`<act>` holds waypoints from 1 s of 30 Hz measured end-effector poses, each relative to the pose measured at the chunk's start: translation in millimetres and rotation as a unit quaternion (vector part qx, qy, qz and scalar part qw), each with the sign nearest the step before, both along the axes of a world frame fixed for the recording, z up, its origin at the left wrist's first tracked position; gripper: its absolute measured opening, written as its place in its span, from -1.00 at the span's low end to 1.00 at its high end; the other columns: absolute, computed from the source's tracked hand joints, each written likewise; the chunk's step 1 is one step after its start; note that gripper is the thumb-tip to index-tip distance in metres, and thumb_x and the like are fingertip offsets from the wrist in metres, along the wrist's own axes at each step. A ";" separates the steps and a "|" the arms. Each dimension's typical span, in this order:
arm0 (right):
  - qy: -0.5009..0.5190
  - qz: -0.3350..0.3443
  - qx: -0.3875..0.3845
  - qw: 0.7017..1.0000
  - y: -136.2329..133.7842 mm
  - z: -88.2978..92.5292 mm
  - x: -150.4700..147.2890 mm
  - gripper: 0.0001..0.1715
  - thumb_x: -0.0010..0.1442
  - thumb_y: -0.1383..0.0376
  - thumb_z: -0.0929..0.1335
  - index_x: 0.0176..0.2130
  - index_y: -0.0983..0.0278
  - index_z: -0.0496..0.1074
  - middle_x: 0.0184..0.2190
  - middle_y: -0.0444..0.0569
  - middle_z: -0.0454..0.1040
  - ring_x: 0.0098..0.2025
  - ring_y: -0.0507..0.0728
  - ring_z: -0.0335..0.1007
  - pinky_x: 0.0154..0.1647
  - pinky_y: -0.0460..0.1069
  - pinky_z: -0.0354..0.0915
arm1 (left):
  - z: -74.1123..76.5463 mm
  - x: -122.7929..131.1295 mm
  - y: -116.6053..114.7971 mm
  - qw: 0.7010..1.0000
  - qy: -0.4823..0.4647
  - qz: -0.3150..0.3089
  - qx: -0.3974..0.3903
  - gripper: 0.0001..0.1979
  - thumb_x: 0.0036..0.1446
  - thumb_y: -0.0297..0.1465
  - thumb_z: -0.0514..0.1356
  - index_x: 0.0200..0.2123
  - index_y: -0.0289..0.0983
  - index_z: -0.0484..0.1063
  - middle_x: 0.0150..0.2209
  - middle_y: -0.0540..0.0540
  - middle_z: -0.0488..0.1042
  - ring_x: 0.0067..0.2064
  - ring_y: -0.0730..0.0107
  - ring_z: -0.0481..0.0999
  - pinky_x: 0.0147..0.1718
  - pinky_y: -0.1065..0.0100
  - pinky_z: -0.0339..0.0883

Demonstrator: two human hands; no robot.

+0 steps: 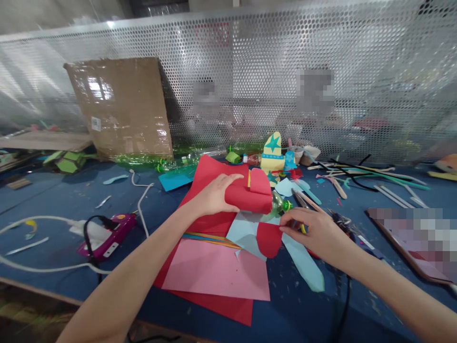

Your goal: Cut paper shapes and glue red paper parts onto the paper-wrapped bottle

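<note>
My left hand [217,193] is wrapped over a plastic bottle [277,203] that lies on its side, covered in red sheet [248,195]. Only its clear neck and green cap show, pointing right. A rounded red flap [260,181] sits on top of the wrap. Between thumb and fingers, my right hand [307,226] pinches the edge of a small rounded red piece [269,239]. That piece hangs over a light blue sheet [246,231]. Below lie a pink sheet [217,269] and a larger red sheet [228,307], with thin coloured strips [210,239] between.
A purple power strip [107,238] with white cables is at left. Pliers [300,197], a light blue strip [305,264] and a tablet-like device [410,243] are at right. Behind stand a yellow starred paper piece [273,152], green bottles, a cardboard sheet [121,105] and a perforated metal screen [250,62].
</note>
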State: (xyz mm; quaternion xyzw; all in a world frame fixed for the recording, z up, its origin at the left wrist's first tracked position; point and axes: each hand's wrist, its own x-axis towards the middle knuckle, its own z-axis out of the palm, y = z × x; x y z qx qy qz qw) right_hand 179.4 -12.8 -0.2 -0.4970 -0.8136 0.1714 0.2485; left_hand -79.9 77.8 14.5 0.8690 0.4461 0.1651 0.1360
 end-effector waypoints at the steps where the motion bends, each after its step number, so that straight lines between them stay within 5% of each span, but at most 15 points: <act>1: 0.007 -0.003 -0.003 1.000 -0.3 -0.8 0.0 -0.89 0.16 0.34 0.31 -0.38 0.19 0.43 -0.37 -0.09 0.53 -0.36 0.11 0.44 -0.31 -0.01 0.34 | -1.5 0.3 0.8 1.000 0.001 -0.001 0.026 -0.15 -0.13 -0.29 0.39 0.22 -0.12 0.09 0.12 -0.19 0.26 0.17 0.03 0.27 0.10 0.09 0.21; 7: 0.027 -0.009 -0.016 0.999 -0.2 -6.9 3.2 -0.88 0.14 0.33 0.29 -0.40 0.19 0.42 -0.38 -0.09 0.54 -0.39 0.10 0.45 -0.33 -0.02 0.36 | -11.7 -1.7 6.9 0.992 0.042 0.006 0.116 -0.23 -0.06 -0.37 0.35 0.21 -0.09 0.12 0.14 -0.17 0.14 0.21 0.02 0.18 0.17 0.04 0.12; 11: 0.018 -0.008 -0.021 1.000 0.8 -8.6 7.1 -0.89 0.14 0.32 0.30 -0.39 0.18 0.43 -0.38 -0.08 0.54 -0.38 0.11 0.45 -0.34 -0.02 0.36 | -11.3 -2.7 6.1 0.997 0.038 -0.011 0.070 -0.21 -0.04 -0.19 0.33 0.23 -0.18 0.10 0.12 -0.22 0.16 0.19 0.01 0.19 0.16 0.04 0.15; 15: 0.006 0.001 -0.036 0.999 -0.8 -3.6 11.5 -0.87 0.15 0.28 0.31 -0.39 0.20 0.45 -0.39 -0.08 0.54 -0.38 0.11 0.44 -0.31 -0.02 0.35 | -5.5 -3.2 4.6 0.999 0.030 -0.016 0.042 -0.18 -0.05 -0.21 0.32 0.26 -0.22 0.09 0.06 -0.20 0.21 0.13 0.06 0.25 0.15 0.10 0.17; 20: 0.018 0.015 -0.153 0.988 -9.4 15.2 21.5 -0.85 0.16 0.22 0.32 -0.38 0.20 0.47 -0.40 -0.10 0.54 -0.38 0.07 0.45 -0.35 -0.07 0.34 | -2.1 -7.3 6.5 0.999 0.016 -0.028 0.019 -0.29 -0.05 -0.07 0.30 0.16 -0.15 0.29 0.05 -0.16 0.24 0.10 0.10 0.28 0.14 0.13 0.17; 26: 0.125 0.054 -0.245 0.960 -11.9 28.4 42.6 -0.76 0.10 0.08 0.40 -0.43 0.19 0.46 -0.49 -0.10 0.48 -0.48 0.06 0.38 -0.46 -0.06 0.31 | -0.1 -8.4 5.7 0.997 0.037 -0.039 -0.053 -0.28 -0.02 -0.02 0.26 0.20 -0.08 0.23 0.16 -0.13 0.31 0.17 0.07 0.29 0.15 0.13 0.14; 30: 0.186 0.009 -0.256 0.949 -3.7 28.9 50.3 -0.68 0.03 -0.01 0.43 -0.41 0.17 0.45 -0.54 -0.13 0.45 -0.55 0.02 0.29 -0.56 -0.09 0.23 | 1.0 -8.4 5.5 0.995 0.031 -0.034 -0.086 -0.28 -0.02 -0.04 0.27 0.20 -0.05 0.21 0.23 -0.06 0.28 0.21 0.07 0.27 0.16 0.14 0.14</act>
